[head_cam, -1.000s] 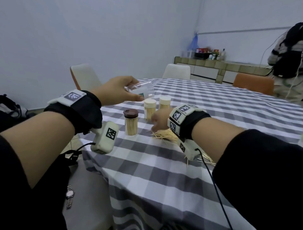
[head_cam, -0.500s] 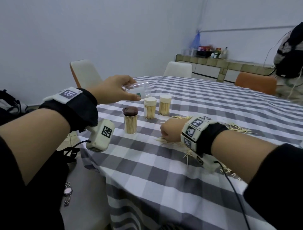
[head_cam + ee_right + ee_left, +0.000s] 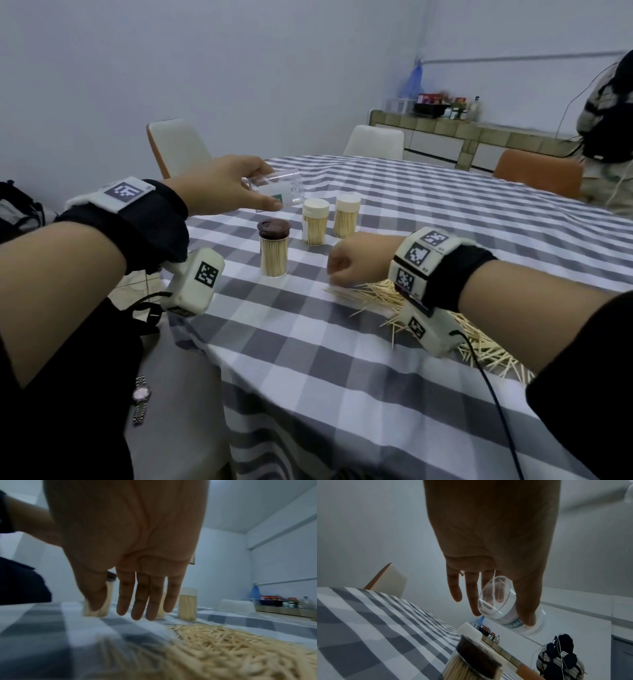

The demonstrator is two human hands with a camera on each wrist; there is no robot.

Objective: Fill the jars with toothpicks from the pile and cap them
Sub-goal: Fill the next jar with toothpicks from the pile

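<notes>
Here the left hand (image 3: 219,186) grips a clear empty plastic jar (image 3: 276,192) tipped on its side in the air above the checked grey-and-white surface (image 3: 342,359). The right hand (image 3: 130,555), fingers straight and holding nothing, hovers just over the near end of the pale wooden toothpick pile (image 3: 383,298). Beyond stand a brown-lidded filled jar (image 3: 274,249) and two cream-lidded filled jars (image 3: 315,222).
</notes>
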